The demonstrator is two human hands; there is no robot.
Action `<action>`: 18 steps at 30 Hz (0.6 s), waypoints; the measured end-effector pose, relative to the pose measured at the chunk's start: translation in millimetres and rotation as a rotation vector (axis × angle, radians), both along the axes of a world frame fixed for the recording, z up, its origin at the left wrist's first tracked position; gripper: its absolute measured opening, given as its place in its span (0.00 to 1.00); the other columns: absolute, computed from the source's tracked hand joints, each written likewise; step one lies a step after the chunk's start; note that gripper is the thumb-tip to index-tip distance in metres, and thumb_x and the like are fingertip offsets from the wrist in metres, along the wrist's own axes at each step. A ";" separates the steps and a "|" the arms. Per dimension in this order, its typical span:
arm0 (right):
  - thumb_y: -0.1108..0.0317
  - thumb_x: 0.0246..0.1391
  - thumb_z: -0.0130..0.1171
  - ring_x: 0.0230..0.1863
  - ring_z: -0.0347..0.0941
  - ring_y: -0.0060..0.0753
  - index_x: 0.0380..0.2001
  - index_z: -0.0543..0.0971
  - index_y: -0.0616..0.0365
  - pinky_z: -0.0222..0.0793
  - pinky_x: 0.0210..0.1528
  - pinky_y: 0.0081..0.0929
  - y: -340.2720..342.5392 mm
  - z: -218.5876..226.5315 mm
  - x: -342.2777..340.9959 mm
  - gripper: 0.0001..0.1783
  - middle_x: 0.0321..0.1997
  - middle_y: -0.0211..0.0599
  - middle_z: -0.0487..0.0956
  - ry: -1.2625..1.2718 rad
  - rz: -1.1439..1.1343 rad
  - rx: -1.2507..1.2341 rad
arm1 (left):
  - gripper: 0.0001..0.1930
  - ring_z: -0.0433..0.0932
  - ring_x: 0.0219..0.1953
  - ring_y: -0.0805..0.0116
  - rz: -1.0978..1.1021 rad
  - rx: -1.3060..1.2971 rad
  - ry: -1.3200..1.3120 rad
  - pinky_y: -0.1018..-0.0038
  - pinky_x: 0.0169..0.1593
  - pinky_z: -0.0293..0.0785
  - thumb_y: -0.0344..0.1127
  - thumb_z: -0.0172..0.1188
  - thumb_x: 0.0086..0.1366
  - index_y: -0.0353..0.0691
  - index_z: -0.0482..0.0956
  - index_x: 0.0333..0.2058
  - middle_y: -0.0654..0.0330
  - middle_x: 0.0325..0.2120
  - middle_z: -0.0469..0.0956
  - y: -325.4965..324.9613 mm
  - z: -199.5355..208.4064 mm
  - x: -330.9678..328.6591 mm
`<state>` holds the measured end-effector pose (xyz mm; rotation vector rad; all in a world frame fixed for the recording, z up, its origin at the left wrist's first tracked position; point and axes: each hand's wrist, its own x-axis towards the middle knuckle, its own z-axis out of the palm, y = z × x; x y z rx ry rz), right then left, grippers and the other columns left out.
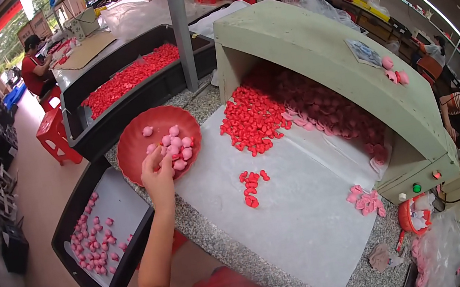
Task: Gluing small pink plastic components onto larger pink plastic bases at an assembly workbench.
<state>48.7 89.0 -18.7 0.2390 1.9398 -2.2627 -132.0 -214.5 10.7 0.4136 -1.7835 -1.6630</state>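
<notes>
My left hand (pixel 156 166) reaches over the near rim of a red scalloped bowl (pixel 130 133). Its fingers curl together at a cluster of round pink pieces (pixel 175 142), each with a small nub. What the fingertips hold, if anything, is hidden. One more pink piece (pixel 147 131) lies apart near the bowl's far side. A white sheet (pixel 240 202) covers the worktop to the right, with a few small red pieces (pixel 251 185) loose on it. My right hand is out of view.
A pale green arched machine (pixel 308 27) stands over a red pile (pixel 250 119) and flat pink pieces (pixel 365 201). Black trays hold red pieces (pixel 134 77) behind the bowl and pink balls (pixel 94 242) at lower left. A metal post (pixel 181 30) rises behind the bowl. Other people sit farther back.
</notes>
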 end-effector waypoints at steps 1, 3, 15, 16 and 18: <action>0.60 0.56 0.44 0.52 0.66 0.41 0.56 0.59 0.61 0.63 0.51 0.39 1.9 -7.8 -6.9 0.26 0.55 0.45 0.65 0.019 0.008 0.029 | 0.11 0.71 0.44 0.66 0.147 -0.338 0.107 0.73 0.46 0.66 0.27 0.55 0.55 0.34 0.75 0.39 0.55 0.40 0.72 13.4 4.0 4.4; 0.60 0.56 0.44 0.52 0.66 0.41 0.56 0.59 0.60 0.62 0.51 0.39 16.8 -25.8 -14.5 0.26 0.55 0.45 0.65 0.052 -0.012 0.086 | 0.13 0.68 0.48 0.60 -0.135 -0.583 0.118 0.71 0.51 0.62 0.26 0.56 0.52 0.34 0.74 0.38 0.53 0.42 0.69 54.1 -4.9 27.1; 0.61 0.54 0.45 0.54 0.64 0.42 0.55 0.62 0.58 0.59 0.54 0.41 93.9 -202.3 -71.2 0.25 0.56 0.44 0.65 0.059 -0.183 0.311 | 0.29 0.55 0.56 0.42 -0.765 -0.960 -0.204 0.55 0.57 0.52 0.32 0.63 0.46 0.35 0.63 0.48 0.43 0.51 0.57 142.3 -35.5 96.4; 0.61 0.54 0.45 0.54 0.64 0.42 0.55 0.62 0.58 0.58 0.54 0.41 99.9 -218.9 -70.7 0.25 0.56 0.43 0.65 0.044 -0.171 0.333 | 0.31 0.52 0.57 0.41 -0.763 -0.978 -0.251 0.54 0.58 0.49 0.31 0.63 0.45 0.35 0.61 0.49 0.42 0.53 0.53 139.7 -37.4 97.4; 0.62 0.54 0.45 0.54 0.64 0.42 0.55 0.62 0.58 0.58 0.55 0.42 110.6 -252.3 -65.4 0.25 0.56 0.43 0.65 -0.005 -0.164 0.397 | 0.32 0.51 0.58 0.41 -0.815 -0.986 -0.246 0.54 0.59 0.48 0.30 0.61 0.45 0.35 0.59 0.50 0.42 0.54 0.52 136.2 -48.4 93.4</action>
